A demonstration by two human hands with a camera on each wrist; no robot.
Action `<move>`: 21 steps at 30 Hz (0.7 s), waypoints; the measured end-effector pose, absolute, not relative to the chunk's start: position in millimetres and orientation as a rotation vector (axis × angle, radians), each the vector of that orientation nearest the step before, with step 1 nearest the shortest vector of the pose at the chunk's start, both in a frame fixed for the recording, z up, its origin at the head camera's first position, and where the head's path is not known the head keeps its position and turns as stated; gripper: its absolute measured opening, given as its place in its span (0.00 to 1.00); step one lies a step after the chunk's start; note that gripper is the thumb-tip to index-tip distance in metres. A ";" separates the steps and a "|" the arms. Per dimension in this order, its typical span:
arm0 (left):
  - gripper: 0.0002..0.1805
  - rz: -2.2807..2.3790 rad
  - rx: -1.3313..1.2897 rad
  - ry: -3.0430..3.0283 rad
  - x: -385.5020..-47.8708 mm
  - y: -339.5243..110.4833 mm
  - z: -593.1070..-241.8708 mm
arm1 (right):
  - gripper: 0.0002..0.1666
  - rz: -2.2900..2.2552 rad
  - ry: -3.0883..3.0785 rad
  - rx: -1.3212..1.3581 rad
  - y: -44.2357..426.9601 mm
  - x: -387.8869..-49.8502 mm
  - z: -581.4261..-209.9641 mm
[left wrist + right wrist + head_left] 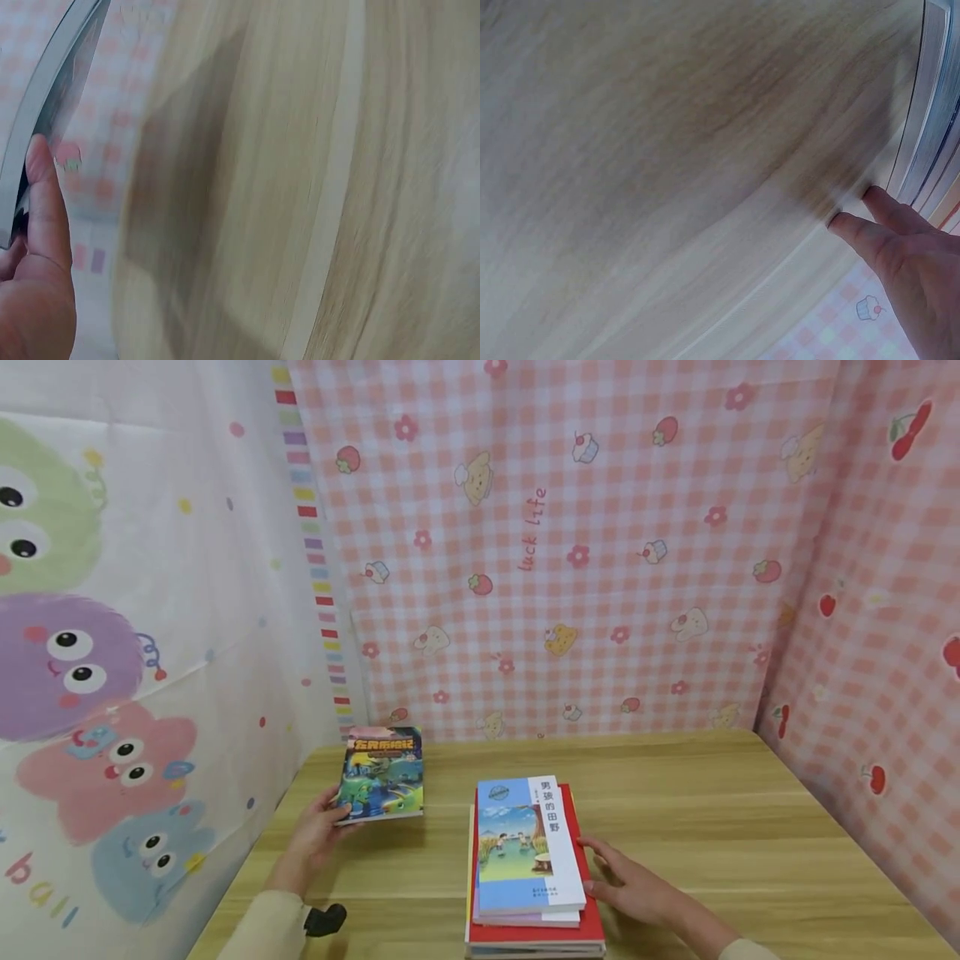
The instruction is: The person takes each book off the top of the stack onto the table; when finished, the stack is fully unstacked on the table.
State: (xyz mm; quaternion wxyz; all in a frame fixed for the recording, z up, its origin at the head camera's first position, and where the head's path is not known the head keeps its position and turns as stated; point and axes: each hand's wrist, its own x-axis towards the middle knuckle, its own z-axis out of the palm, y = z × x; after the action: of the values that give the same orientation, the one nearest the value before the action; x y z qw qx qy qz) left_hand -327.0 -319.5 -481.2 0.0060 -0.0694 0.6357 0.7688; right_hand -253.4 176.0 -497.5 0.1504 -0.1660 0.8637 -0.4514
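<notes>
My left hand [318,833] grips a colourful paperback book [382,777] by its lower left corner, thumb on the cover. The book is held above the table at the back left, and its edge shows in the left wrist view. My right hand [633,885] touches the right side of a stack of books, fingers fairly straight. On top of that stack lies a blue and white book [513,868] with a picture of children in water. Beneath it are a purplish book [525,920] and a larger red book [536,934], with more books under those.
The wood-grain table [697,827] reaches back to a pink checked cloth [615,610]. A white cloth with cartoon figures [75,660] hangs on the left, and another pink checked cloth [877,652] on the right. A black strap piece [326,920] sits at my left wrist.
</notes>
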 end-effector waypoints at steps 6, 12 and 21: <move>0.32 2.382 -0.240 1.986 -338.1 -332.8 -488.6 | 0.39 -1.297 2.486 -0.466 175.9 -252.9 -497.7; 0.33 2.338 -0.266 2.007 -346.7 -345.3 -496.2 | 0.39 -1.287 2.499 -0.468 178.3 -252.7 -497.8; 0.32 2.224 -0.399 2.162 -353.3 -363.2 -498.1 | 0.40 -1.289 2.472 -0.462 177.3 -250.7 -496.4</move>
State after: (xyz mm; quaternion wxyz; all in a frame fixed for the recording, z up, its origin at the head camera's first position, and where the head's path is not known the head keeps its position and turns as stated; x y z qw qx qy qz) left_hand -353.3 -363.2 -498.1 0.0071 -0.1276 0.6914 0.7111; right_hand -250.7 177.3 -496.4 0.1571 -0.1615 0.8639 -0.4505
